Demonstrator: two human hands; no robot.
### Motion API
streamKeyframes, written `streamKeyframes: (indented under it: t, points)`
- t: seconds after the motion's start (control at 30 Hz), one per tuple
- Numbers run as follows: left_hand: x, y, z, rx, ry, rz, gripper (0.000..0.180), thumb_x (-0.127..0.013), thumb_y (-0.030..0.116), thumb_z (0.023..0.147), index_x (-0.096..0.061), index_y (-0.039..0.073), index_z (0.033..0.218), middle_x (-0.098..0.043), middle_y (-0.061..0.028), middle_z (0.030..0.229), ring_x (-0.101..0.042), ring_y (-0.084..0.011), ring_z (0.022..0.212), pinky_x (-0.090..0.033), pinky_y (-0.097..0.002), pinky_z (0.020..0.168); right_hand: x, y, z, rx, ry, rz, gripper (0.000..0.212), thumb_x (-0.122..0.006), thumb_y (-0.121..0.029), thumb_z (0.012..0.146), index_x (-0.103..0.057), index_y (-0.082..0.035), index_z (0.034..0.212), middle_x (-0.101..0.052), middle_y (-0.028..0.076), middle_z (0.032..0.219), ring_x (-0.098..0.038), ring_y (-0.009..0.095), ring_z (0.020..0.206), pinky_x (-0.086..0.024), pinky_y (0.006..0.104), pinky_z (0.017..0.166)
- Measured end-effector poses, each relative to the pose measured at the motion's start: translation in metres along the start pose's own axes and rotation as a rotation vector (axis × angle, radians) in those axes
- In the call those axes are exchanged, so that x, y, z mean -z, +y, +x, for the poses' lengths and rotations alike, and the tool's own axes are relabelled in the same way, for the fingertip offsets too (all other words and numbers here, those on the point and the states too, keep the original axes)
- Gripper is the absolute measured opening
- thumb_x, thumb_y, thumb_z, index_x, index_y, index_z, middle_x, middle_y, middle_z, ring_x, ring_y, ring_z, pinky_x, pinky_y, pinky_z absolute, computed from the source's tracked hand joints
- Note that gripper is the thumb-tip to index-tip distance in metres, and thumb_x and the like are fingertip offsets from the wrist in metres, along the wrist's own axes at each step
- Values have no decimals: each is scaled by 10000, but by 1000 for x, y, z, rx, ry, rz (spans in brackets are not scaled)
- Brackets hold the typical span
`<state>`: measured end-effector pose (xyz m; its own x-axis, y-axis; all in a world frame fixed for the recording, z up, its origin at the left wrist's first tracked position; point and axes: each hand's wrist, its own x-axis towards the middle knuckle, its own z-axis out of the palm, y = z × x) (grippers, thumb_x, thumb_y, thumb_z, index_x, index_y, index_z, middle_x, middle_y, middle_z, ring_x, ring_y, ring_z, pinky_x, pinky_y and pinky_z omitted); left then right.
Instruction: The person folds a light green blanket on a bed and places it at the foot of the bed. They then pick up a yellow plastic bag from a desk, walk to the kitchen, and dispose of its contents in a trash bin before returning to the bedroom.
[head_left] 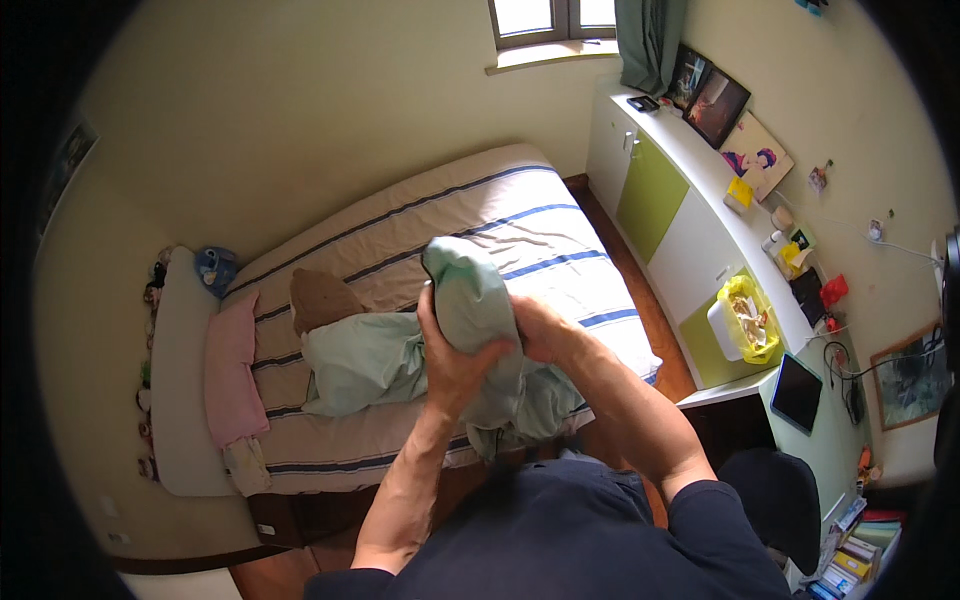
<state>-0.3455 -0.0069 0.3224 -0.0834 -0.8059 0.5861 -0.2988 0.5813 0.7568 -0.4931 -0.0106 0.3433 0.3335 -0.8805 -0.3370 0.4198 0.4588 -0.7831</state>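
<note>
Take 12 o'clock as the top edge of the view and 6 as the person's dark navy short-sleeved shirt [560, 530]. The soft, pale mint-green fabric [475, 300] is raised in a thick, gathered fold between the bare left hand [455, 368] and the bare right hand [540, 328], over the near side of the beige bed with dark-blue stripes [520, 190]. The long axis of this fold runs roughly from 12 to 6, its top leaning slightly toward 11 and standing beyond both hands.

The left hand is clamped on the fold, fingers along its 9 o'clock edge and thumb laid across the front. The right hand meets the 3 o'clock edge; its fingertips are hidden by the fabric, so I cannot tell how far they close.

From the grip, a broad, rumpled stretch of mint-green lies at 9 o'clock on the bed, its own length running about 9 to 3. The left hand is clearly nearer to it; the right is across the fold. Past that stretch, a crumpled brown cloth [322, 298] sits toward 10 and a flat pink pillow [232, 370] toward 9. More green hangs toward 5, below the right hand.
</note>
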Motion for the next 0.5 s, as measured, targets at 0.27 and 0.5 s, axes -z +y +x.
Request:
streamKeyframes:
  t: [0.27, 0.5]
  points:
    - [13, 38, 101, -13, 139, 161, 210, -659, 138, 802, -610, -2, 951, -616, -86, 754, -564, -130, 713, -477, -302, 667, -6, 46, -7, 429, -3, -279, 531, -742, -192, 823, -477, -30, 1253, -583, 121, 1187, -574, 196, 1052, -475, 374, 874]
    - [49, 121, 232, -434, 456, 333, 412, -659, 343, 763, -627, -38, 917, -651, -237, 782, -643, -392, 756, -474, -430, 696, -37, 190, 21, 326, 171, -866, 375, -602, -295, 855, -626, 53, 990, -640, 298, 866, -635, 441, 868, -501, 465, 738]
